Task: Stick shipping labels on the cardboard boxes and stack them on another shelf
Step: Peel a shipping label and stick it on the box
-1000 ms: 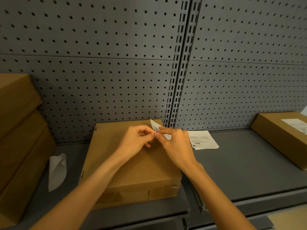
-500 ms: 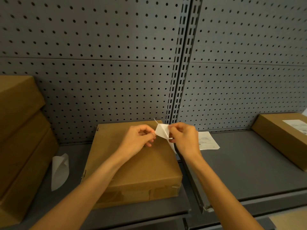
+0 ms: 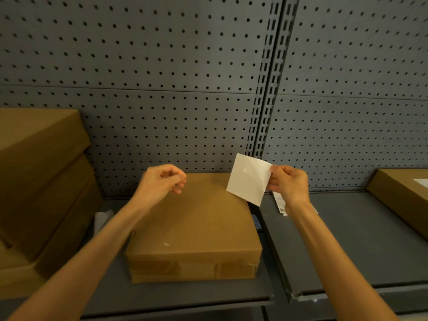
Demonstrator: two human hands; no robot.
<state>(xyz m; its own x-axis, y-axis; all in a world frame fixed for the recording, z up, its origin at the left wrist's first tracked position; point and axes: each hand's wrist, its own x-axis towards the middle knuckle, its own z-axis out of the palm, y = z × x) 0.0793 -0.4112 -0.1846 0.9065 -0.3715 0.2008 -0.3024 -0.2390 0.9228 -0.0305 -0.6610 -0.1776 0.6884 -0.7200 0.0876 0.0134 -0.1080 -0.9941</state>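
- Change from the frames before: the two hands, previously together over the far right corner of the cardboard box [image 3: 194,228] and both pinching one white sheet, are now apart; the sheet has gone with the right hand alone.
- Right hand [image 3: 289,185]: thumb and fingers pinch the right edge of the shipping label [image 3: 249,179], holding it in the air above the box's far right corner. The label is a thin white rectangle, tilted, its blank side toward the camera, with a slight crease.
- Left hand [image 3: 162,181]: fingers curled, fingertips bunched together above the far left part of the box; whether anything is pinched between them cannot be told.
- Cardboard box: flat, brown, matte, lying on the grey metal shelf [image 3: 208,295]; brown tape strips cross its near face; its top carries no label.
- Left: a stack of boxes [image 3: 41,181] of the same brown card; a curled translucent backing sheet [image 3: 100,221] lies between the stack and the central box.
- Right shelf [image 3: 361,246]: printed label sheets [image 3: 280,205] lie partly hidden behind the right wrist; a labelled box [image 3: 403,200] sits at the edge of view.
- Behind: a grey perforated panel [image 3: 162,100] and slotted upright [image 3: 266,112].
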